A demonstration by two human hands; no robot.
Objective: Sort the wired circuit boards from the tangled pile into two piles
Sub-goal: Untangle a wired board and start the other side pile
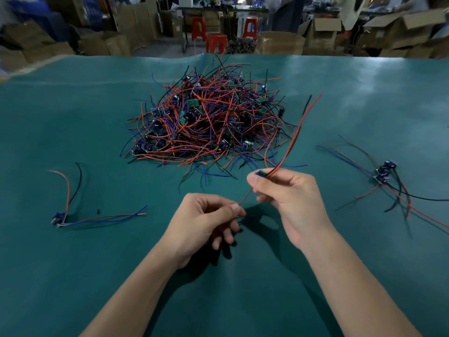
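Wired board (pixel 262 173) up mid-frame, pinched tight by right hand (pixel 289 198); left hand (pixel 206 220) pinching its thin wire end. Risks: pull too hard, wire snaps off; long red+black wires snag big pile (pixel 209 120), drag more out. Small piles lower left (pixel 59 217) & right (pixel 385 172) of bench (pixel 73 117).

My table cover (pixel 73 132) is teal. The far tangled pile (pixel 209 125) mixes red, blue and black wires with green boards. The wire pair (pixel 298 132) rising from my right hand (pixel 289 203) is red and black. 3 stools (pixel 216 42) beyond are red.
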